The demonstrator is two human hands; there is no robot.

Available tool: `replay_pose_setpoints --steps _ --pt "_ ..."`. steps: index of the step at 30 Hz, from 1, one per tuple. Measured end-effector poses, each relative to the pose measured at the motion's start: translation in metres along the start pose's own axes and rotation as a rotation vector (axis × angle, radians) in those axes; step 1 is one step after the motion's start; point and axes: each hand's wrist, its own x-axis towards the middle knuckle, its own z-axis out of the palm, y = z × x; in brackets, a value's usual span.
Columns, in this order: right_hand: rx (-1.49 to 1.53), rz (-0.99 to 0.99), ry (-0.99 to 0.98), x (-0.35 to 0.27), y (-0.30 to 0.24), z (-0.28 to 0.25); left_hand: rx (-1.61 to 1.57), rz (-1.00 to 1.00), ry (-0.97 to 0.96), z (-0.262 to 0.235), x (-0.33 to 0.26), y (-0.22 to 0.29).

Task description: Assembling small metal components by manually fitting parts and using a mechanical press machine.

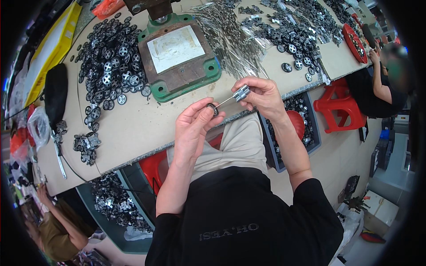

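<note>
Between the fingertips of my left hand (190, 126) is a small black toy wheel (213, 110), gripped at its rim. My right hand (265, 96) pinches a small grey ridged part (241, 93) with its thumb and fingers. A thin metal rod (225, 102) spans the gap from the grey part to the wheel; whether its tip sits inside the wheel's hub I cannot tell. Both hands are closed, above the table's near edge. Just beyond them stands a green-based press (163, 94) with a pale plate (177, 48) on its bed.
Black wheels with silver spokes (111, 66) lie heaped left of the press, metal rods (233, 42) right of it. Small dark parts (306, 26) spread at far right. Bins (317, 150) of parts flank my legs. A red stool (339, 106) and other people are at the sides.
</note>
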Motion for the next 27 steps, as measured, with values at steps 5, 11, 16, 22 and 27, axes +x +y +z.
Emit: replay_pose_setpoints --steps 5,11,16,22,27 --pt "-0.068 -0.184 -0.057 0.000 0.003 -0.003 -0.059 -0.076 -0.016 -0.001 -0.001 0.002" --pt "-0.192 -0.328 -0.182 0.003 0.007 -0.012 -0.032 -0.093 0.001 0.000 -0.003 0.003" --pt "-0.210 -0.277 -0.178 -0.005 -0.001 0.000 0.107 0.036 0.047 0.005 -0.005 0.003" --pt "-0.694 -0.477 -0.215 -0.003 -0.020 0.004 0.070 -0.007 0.037 0.001 -0.005 0.006" --pt "-0.786 -0.435 -0.287 -0.007 -0.030 0.006 0.086 -0.024 0.026 -0.003 -0.007 0.010"
